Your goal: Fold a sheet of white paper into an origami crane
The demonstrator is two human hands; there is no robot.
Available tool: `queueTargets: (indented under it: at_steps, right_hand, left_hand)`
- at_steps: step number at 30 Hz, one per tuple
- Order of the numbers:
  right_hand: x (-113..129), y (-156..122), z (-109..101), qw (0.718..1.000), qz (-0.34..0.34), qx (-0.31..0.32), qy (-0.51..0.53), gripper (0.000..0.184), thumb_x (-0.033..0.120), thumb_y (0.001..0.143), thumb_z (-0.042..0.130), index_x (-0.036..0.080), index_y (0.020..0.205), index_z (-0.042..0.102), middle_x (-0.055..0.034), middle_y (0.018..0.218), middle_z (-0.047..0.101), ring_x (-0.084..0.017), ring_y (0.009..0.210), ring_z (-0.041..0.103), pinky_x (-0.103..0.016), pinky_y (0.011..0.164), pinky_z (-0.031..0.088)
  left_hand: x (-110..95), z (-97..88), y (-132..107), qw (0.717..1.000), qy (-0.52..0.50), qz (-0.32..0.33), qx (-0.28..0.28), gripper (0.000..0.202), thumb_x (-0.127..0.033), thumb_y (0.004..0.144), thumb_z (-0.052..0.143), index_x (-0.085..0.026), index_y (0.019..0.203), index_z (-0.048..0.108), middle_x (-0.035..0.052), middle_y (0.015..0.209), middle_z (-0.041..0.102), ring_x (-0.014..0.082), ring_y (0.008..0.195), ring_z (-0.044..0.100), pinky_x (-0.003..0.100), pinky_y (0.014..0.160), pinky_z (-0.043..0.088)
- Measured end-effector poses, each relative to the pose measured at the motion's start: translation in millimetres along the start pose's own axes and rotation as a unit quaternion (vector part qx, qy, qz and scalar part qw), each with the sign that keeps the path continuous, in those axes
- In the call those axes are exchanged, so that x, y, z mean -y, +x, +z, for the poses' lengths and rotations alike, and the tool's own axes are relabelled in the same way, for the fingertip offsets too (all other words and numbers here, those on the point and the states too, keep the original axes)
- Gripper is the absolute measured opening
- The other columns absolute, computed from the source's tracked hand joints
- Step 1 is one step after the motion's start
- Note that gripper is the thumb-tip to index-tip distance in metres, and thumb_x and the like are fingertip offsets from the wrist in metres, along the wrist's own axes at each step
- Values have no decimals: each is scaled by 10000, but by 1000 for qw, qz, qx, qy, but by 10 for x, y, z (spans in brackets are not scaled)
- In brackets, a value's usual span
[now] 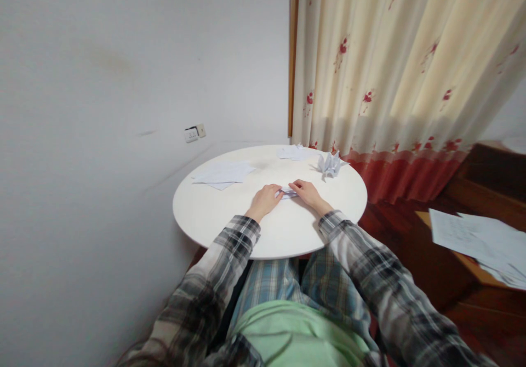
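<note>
A small folded piece of white paper (287, 193) lies low over the round white table (213, 213), between my two hands. My left hand (267, 198) is closed on its left end, fingers pressed together. At its right end, my right hand (307, 193) pinches it from above. Parts of the folded paper are hidden under the fingers. Beyond my right hand stands a folded paper shape with pointed tips (329, 165). To the far left of my hands, flat sheets of white paper (224, 173) lie loosely stacked.
More pieces of paper (292, 152) lie at the table's far edge. A white wall with a socket (191, 134) borders the left side. Behind hangs a flowered curtain (365, 71). At right, written sheets (476, 238) rest on a brown box-like surface (456, 254).
</note>
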State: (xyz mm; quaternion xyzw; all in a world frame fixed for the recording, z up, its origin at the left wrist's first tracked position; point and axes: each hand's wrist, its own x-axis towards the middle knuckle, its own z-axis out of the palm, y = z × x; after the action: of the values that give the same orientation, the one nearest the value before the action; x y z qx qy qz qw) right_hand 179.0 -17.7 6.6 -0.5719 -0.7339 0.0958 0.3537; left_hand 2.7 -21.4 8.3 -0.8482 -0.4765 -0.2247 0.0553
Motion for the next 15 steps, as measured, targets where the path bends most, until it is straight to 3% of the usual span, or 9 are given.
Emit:
queueTargets:
  at_steps: [7,15]
  right_hand:
    - [-23,8,14,1000,-7,-3,-1,381,441,865,374,170,840,641,-33,813,658,-113,712,544,-202,646,351]
    - [-21,13,11,1000,-10,-5,-10,378,428,870,366,171,820,638,-32,797,654,-114,702,535,-201,640,345]
  left_hand:
    - [-17,12,-10,1000,-18,12,4,526,-519,816,402,-186,1220,457,70,1263,497,210,1160,438,324,980,338]
    - [-4,40,-10,1000,-13,16,10,562,-486,786,465,-184,1256,407,74,1317,442,212,1211,392,326,1018,305]
